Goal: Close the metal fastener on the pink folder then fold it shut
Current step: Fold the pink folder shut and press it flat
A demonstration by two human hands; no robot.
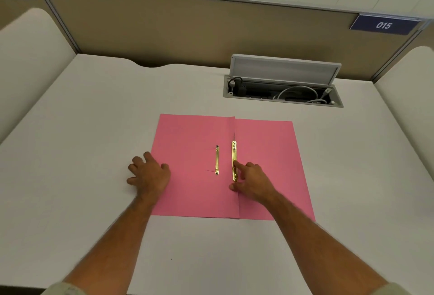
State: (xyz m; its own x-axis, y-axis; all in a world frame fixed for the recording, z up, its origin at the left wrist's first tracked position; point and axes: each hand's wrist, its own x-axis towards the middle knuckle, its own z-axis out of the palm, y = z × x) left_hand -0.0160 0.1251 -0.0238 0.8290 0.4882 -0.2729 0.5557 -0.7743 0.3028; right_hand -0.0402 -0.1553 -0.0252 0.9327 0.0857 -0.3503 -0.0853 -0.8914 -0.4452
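Note:
The pink folder (192,144) lies open and flat on the white desk, its crease running down the middle. A short gold fastener strip (217,160) sits on the left leaf. A longer gold bar (234,153) lies along the crease. My right hand (252,183) rests on the right leaf, its forefinger touching the lower part of the longer bar and its thumb near the crease below it. My left hand (149,173) lies flat with fingers spread, across the folder's left edge and the desk.
The white desk (94,130) is fenced by beige partitions at the back and sides. An open cable box (281,92) with plugs and white cables sits in the desk behind the folder on the right. A blue "015" tag (384,25) hangs on the partition.

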